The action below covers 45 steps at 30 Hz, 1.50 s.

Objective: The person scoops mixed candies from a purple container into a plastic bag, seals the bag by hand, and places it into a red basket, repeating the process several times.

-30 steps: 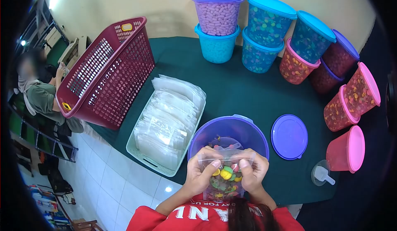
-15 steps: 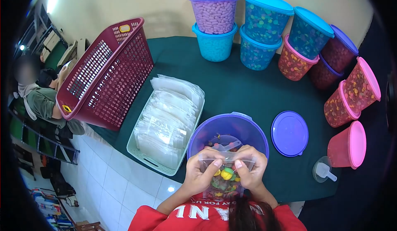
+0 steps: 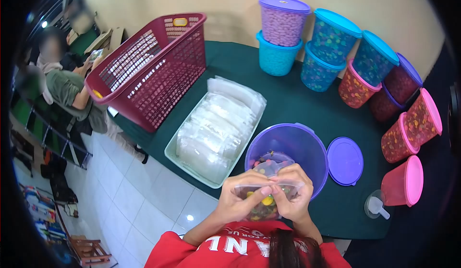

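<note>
A clear plastic bag (image 3: 261,210) with colourful candies inside is held upright close to the red shirt. My left hand (image 3: 240,198) pinches its top edge on one side, and my right hand (image 3: 294,196) pinches the other side, thumbs touching at the middle. Just beyond the hands stands a purple tub (image 3: 288,136), with a clear scoop and some candies inside. To its left, a pale green tray (image 3: 174,154) holds a stack of clear bags (image 3: 216,129). A purple lid (image 3: 345,161) lies flat right of the tub.
A maroon basket (image 3: 163,83) stands at the back left. Stacked candy tubs (image 3: 331,37) line the back and right. A pink-lidded tub (image 3: 401,184) and a small bowl with a white scoop (image 3: 377,205) sit at right. People (image 3: 67,88) are beyond the basket.
The view has shifted, so the table things appear moved. My thumbs have come together at the middle of the bag's top edge; they were apart before.
</note>
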Each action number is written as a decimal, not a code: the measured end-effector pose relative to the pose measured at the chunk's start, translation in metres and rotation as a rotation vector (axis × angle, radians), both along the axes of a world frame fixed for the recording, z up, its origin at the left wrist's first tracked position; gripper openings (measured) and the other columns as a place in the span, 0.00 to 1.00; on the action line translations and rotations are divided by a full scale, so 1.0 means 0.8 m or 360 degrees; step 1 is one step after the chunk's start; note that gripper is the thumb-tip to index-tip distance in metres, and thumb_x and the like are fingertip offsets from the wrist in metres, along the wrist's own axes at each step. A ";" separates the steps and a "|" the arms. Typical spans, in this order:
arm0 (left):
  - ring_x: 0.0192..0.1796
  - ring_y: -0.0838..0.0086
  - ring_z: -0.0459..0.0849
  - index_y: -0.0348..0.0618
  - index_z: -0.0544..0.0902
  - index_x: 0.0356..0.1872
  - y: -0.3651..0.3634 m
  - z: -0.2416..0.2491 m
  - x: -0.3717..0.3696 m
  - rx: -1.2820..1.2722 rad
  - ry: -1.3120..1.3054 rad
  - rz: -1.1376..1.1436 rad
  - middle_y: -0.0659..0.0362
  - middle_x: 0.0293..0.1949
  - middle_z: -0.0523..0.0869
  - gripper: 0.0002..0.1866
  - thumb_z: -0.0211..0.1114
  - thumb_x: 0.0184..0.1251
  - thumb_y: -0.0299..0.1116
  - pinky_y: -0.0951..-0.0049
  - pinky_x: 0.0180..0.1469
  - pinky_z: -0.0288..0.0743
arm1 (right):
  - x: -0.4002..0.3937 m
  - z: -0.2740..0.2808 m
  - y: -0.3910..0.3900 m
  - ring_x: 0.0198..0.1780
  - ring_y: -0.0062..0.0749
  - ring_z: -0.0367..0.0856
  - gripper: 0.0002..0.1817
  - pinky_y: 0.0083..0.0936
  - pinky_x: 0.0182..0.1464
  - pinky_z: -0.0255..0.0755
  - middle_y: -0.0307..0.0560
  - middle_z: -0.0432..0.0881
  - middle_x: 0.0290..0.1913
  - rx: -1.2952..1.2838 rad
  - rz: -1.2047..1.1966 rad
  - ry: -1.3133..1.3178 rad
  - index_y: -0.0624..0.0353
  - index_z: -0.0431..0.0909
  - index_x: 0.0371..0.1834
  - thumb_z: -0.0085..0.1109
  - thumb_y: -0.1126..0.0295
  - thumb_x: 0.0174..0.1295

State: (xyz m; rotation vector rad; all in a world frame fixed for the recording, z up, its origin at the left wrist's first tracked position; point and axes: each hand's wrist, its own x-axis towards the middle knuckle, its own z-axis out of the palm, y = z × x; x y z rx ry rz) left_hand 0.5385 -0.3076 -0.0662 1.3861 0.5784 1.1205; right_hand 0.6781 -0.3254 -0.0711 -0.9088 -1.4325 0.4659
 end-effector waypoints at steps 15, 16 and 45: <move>0.30 0.71 0.80 0.36 0.82 0.27 -0.039 0.036 -0.151 0.0359 0.0428 0.0715 0.55 0.26 0.83 0.05 0.63 0.47 0.20 0.76 0.34 0.72 | -0.093 0.034 0.003 0.22 0.22 0.73 0.06 0.14 0.24 0.65 0.44 0.78 0.21 -0.0081 0.0472 0.0058 0.63 0.79 0.23 0.63 0.82 0.39; 0.30 0.71 0.80 0.35 0.82 0.28 -0.041 0.035 -0.162 0.0325 0.0433 0.0776 0.54 0.26 0.83 0.05 0.62 0.47 0.19 0.77 0.34 0.72 | -0.104 0.035 0.008 0.22 0.23 0.74 0.06 0.14 0.24 0.66 0.44 0.78 0.20 -0.0122 0.0510 0.0094 0.63 0.79 0.23 0.63 0.82 0.40; 0.36 0.71 0.74 0.33 0.73 0.34 0.185 -0.022 -0.540 0.0016 -0.0258 0.0774 0.53 0.31 0.74 0.10 0.49 0.59 0.31 0.72 0.42 0.67 | -0.434 0.081 0.304 0.28 0.25 0.78 0.11 0.22 0.31 0.78 0.46 0.74 0.36 -0.0207 0.0419 0.1269 0.67 0.69 0.42 0.49 0.73 0.58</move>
